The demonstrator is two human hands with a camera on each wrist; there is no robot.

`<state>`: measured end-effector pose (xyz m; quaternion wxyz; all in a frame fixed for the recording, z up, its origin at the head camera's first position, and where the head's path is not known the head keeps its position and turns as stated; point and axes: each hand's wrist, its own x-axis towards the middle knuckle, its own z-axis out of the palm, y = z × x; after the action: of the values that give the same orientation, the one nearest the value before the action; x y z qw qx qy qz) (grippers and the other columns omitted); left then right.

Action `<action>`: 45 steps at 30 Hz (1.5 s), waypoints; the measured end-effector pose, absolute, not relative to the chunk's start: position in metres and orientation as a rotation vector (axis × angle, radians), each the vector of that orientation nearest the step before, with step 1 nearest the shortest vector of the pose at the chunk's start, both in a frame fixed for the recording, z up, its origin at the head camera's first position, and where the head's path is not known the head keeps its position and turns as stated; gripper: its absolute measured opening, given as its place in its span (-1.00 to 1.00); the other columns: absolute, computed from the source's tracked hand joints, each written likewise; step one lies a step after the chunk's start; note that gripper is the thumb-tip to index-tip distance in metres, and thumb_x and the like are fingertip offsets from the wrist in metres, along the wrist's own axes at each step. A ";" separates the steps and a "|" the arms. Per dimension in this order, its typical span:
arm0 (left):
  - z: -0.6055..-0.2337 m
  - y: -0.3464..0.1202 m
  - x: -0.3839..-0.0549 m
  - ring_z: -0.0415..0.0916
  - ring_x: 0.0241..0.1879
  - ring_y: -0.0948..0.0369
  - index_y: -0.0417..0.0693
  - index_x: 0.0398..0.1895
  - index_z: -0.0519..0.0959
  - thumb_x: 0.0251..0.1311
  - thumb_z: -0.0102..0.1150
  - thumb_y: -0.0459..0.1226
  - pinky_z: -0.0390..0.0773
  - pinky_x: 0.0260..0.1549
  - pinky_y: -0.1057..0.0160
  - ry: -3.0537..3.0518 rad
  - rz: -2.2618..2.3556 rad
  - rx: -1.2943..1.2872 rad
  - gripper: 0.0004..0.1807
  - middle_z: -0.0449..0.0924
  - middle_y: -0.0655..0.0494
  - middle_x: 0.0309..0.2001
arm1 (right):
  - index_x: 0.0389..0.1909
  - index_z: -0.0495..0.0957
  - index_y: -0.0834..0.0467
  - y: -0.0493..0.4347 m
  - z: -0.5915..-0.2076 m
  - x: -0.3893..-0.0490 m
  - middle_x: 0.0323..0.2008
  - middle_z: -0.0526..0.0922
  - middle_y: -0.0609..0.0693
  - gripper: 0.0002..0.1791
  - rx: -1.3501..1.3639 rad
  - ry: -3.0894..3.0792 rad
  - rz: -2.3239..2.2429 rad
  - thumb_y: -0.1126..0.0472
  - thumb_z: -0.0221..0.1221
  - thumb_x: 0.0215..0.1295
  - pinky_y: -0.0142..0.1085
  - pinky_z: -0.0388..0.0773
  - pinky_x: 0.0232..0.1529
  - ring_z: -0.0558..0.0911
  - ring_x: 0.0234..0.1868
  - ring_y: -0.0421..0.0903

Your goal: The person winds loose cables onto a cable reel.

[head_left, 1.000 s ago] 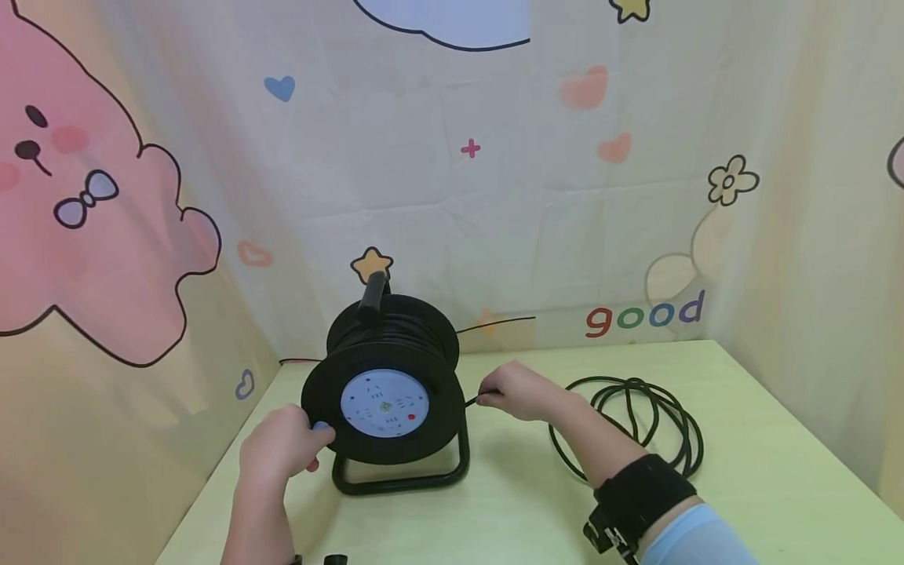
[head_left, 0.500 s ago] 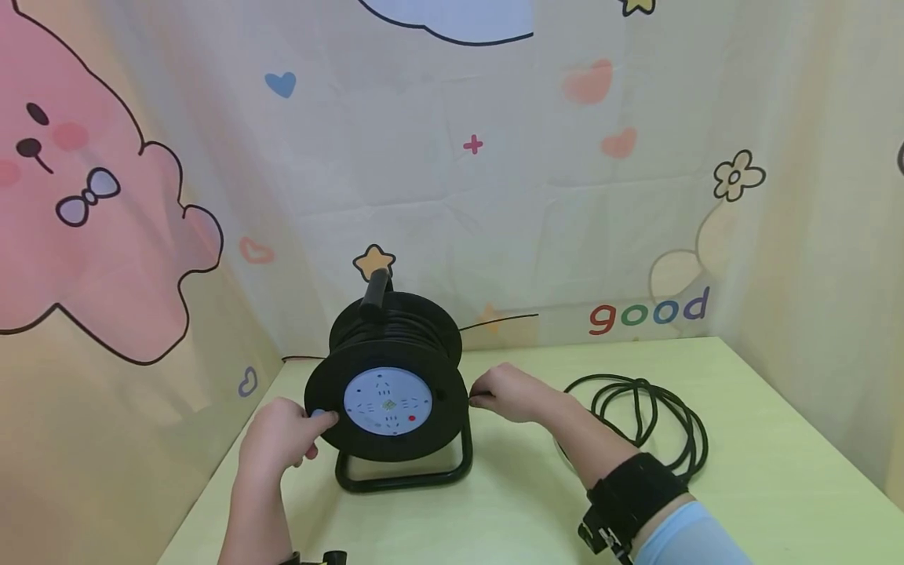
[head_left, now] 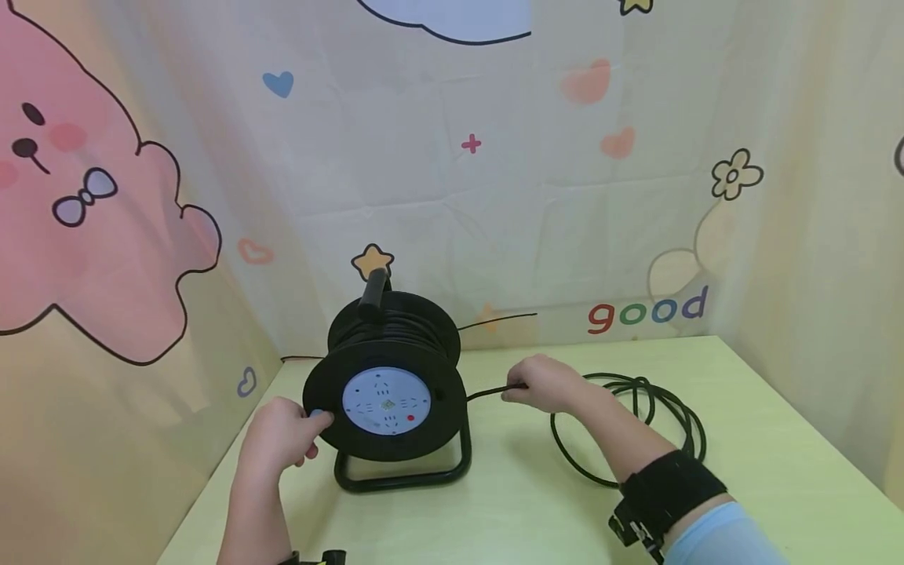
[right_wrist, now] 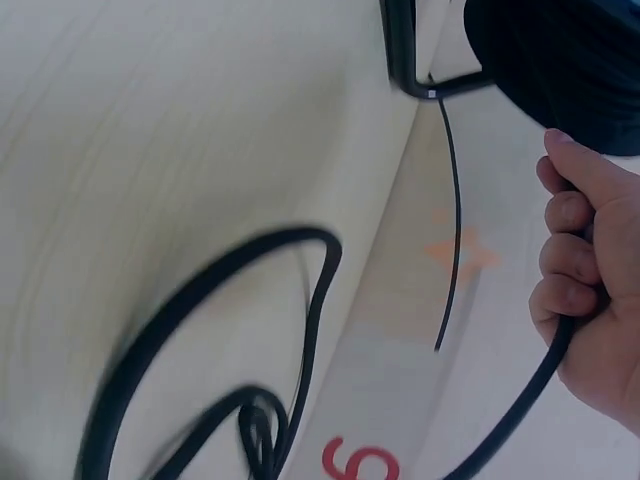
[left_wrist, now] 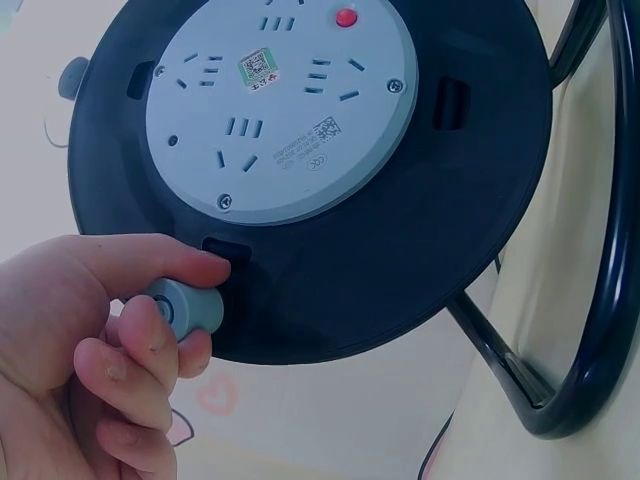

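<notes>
A black cable reel with a pale round socket panel stands on its tubular frame. At the lower left of its disc, my left hand grips a small grey-blue knob between thumb and fingers, as the left wrist view shows. My right hand is to the right of the reel with its fingers curled round the black cable. From that hand the cable runs left to the reel's side. In the right wrist view the cable also leaves the bottom of the fist.
Loose loops of cable lie on the pale green table at the right, partly behind my right forearm. A carry handle rises from the reel's top. A printed curtain closes off the back and sides.
My right hand slid left along the cable up to the reel's edge, then moved back right, with a longer stretch of cable showing now. The left hand stays at the knob.
</notes>
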<state>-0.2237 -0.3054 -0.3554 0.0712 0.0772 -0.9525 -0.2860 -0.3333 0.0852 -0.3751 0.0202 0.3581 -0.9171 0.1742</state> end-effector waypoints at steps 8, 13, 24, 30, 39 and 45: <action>-0.354 -0.307 -0.221 0.43 -0.72 0.14 -0.10 -0.86 0.43 0.14 0.11 -0.06 0.35 -0.60 0.17 -2.860 -0.884 0.229 -0.52 0.49 0.15 -0.82 | -0.58 0.51 -0.03 0.138 -0.371 -0.336 -0.66 0.45 -0.15 -0.76 0.961 -2.875 0.632 0.11 0.20 0.31 -0.27 0.33 -0.56 0.35 -0.64 -0.21; -0.355 -0.308 -0.221 0.42 -0.72 0.15 -0.10 -0.85 0.44 0.14 0.10 -0.05 0.35 -0.59 0.16 -2.866 -0.866 0.241 -0.52 0.49 0.16 -0.82 | -0.60 0.44 0.06 0.179 -0.375 -0.337 -0.69 0.35 -0.13 -0.65 0.766 -2.947 0.633 -0.03 0.18 0.32 -0.28 0.28 -0.58 0.31 -0.65 -0.19; -0.355 -0.307 -0.221 0.43 -0.70 0.14 -0.11 -0.84 0.44 0.16 0.12 -0.04 0.36 -0.58 0.15 -2.879 -0.864 0.230 -0.51 0.49 0.14 -0.81 | -0.54 0.44 0.07 0.225 -0.382 -0.337 -0.63 0.40 -0.10 -0.67 0.718 -2.936 0.667 -0.03 0.15 0.34 -0.25 0.32 -0.53 0.36 -0.58 -0.15; -0.355 -0.307 -0.220 0.42 -0.69 0.15 -0.11 -0.84 0.44 0.16 0.13 -0.04 0.35 -0.58 0.16 -2.874 -0.875 0.230 -0.52 0.49 0.13 -0.81 | -0.57 0.43 0.06 0.224 -0.383 -0.337 -0.65 0.36 -0.12 -0.68 0.735 -2.920 0.648 0.02 0.15 0.35 -0.25 0.29 -0.54 0.34 -0.59 -0.16; -0.353 -0.304 -0.220 0.42 -0.70 0.15 -0.10 -0.84 0.43 0.16 0.12 -0.05 0.36 -0.57 0.16 -2.851 -0.878 0.226 -0.52 0.48 0.15 -0.82 | -0.55 0.44 0.07 0.221 -0.381 -0.334 -0.65 0.37 -0.11 -0.69 0.737 -2.893 0.660 0.02 0.15 0.35 -0.25 0.30 -0.55 0.33 -0.60 -0.16; -0.350 -0.302 -0.220 0.41 -0.70 0.14 -0.10 -0.86 0.42 0.16 0.12 -0.04 0.35 -0.60 0.17 -2.785 -0.905 0.220 -0.50 0.48 0.14 -0.82 | -0.55 0.40 0.07 0.210 -0.381 -0.331 -0.66 0.34 -0.12 -0.68 0.735 -2.874 0.651 0.02 0.14 0.36 -0.26 0.29 -0.55 0.32 -0.61 -0.17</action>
<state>-0.2200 -0.3024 -0.3504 0.1024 0.0744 -0.9434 -0.3065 -0.3312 0.2103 -0.3806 0.0519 0.2418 -0.9450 0.2141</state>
